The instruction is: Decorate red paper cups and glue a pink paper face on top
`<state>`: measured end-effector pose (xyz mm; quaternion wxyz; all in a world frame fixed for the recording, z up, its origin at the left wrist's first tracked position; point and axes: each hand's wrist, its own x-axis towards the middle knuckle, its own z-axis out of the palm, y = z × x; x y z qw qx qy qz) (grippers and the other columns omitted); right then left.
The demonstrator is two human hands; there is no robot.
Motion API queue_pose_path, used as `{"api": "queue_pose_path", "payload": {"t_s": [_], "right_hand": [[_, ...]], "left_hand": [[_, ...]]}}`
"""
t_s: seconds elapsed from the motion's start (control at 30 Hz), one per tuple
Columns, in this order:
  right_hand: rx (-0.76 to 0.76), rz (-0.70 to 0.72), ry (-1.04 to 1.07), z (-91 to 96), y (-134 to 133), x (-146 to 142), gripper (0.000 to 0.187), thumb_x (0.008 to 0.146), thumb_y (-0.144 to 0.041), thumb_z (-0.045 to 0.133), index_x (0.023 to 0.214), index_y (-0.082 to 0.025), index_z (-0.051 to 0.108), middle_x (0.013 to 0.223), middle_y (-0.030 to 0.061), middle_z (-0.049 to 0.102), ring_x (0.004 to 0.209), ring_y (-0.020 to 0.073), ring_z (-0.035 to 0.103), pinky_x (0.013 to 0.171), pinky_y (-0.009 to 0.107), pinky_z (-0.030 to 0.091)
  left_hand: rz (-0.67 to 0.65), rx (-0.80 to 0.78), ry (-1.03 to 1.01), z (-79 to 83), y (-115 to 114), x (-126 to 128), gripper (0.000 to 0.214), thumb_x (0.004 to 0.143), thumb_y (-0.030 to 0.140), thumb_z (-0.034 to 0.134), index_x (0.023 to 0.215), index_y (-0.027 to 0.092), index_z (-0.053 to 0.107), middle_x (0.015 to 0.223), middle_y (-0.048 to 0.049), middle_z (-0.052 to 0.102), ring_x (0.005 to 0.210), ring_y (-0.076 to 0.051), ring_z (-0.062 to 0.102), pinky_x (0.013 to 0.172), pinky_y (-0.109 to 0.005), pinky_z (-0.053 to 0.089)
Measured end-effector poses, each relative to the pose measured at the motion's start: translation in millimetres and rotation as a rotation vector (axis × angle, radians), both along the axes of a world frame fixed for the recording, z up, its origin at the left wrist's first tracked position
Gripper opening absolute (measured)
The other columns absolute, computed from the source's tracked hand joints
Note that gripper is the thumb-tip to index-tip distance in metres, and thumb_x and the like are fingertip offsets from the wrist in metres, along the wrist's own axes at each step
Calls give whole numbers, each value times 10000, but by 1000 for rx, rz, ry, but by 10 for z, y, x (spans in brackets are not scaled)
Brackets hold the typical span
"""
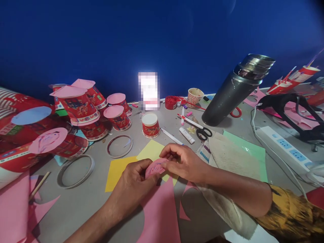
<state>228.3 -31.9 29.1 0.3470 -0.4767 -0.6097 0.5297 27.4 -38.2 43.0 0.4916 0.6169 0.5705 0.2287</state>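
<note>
My left hand (134,184) and my right hand (183,162) meet at the middle of the grey table (83,199). Both pinch a small round pink paper piece (155,167) with scribbled marks, held between their fingertips. Under the hands lie a yellow paper sheet (118,170), a paler yellow sheet (151,150) and a cut pink sheet (159,212). My right forearm rests across a beige cloth (230,155).
Several upturned red paper cups (81,108) capped with pink discs crowd the left. A small red cup (150,125), cut rings (119,146), markers (186,135), scissors (202,132), a tilted grey flask (233,92) and a power strip (286,146) lie further back.
</note>
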Motion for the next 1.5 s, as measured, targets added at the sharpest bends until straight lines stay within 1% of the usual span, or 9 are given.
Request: {"api": "queue_pose_path", "payload": {"t_s": [0.13,0.37,0.57,0.83,1.0,1.1,1.2,1.37,1.5], "right_hand": [[207,-55,-72,-20,12,50,170,845,-265,732,991,-210,665,934,27,694,830,172,624,741,290,495],[568,17,-142,-175,55,77,152,878,-104,707,970,-225,690,1075,86,718,1006,211,680,854,330,545],[784,-46,-170,-243,77,95,285,802,18,613,904,-231,707,1057,66,720,995,194,708,879,329,566],[881,-67,-195,-222,102,108,242,849,-22,632,927,-241,701,1053,66,732,989,193,709,889,342,575],[676,-27,-109,-181,79,109,38,892,-188,722,881,-207,692,1073,94,737,965,198,688,838,322,550],[298,-12,15,-136,72,107,177,893,-324,746,815,-190,661,849,26,690,750,146,600,660,255,475],[-7,-6,198,-113,81,96,365,817,-498,831,803,-175,662,734,-17,617,662,115,521,617,239,428],[-214,37,352,-113,104,92,498,691,-570,929,818,-159,678,706,-22,621,653,112,534,633,247,441],[-225,79,311,-119,92,87,488,686,-539,934,851,-145,699,707,-30,618,648,103,522,616,230,411]], "left_hand": [[1,-48,-14,-10,30,-44,300,800,505,726,751,211,762,670,-11,719,654,-203,662,584,-277,465],[13,-43,-43,-53,57,-79,401,812,600,757,869,203,767,738,-26,740,701,-224,702,640,-306,511],[-90,-231,-400,-44,92,-176,489,819,557,799,1112,168,749,835,-68,771,759,-225,727,668,-296,538],[38,-331,-433,-73,143,-171,416,796,547,779,691,156,682,606,-55,683,544,-156,618,549,-261,466],[50,-424,-537,-76,135,-162,380,757,520,784,687,158,692,583,-31,657,480,-155,586,559,-302,490],[94,-366,-572,-81,140,-169,462,814,622,742,784,161,724,650,-54,696,549,-168,599,553,-288,467],[119,-279,-625,-81,147,-179,583,840,742,682,889,165,751,673,-59,703,575,-169,572,565,-292,470],[108,-308,-622,-97,130,-193,475,765,633,832,824,170,747,699,-43,688,615,-157,582,572,-269,461],[121,-351,-546,-124,119,-183,395,666,480,928,825,154,771,661,-23,667,557,-111,523,541,-229,420]]}}
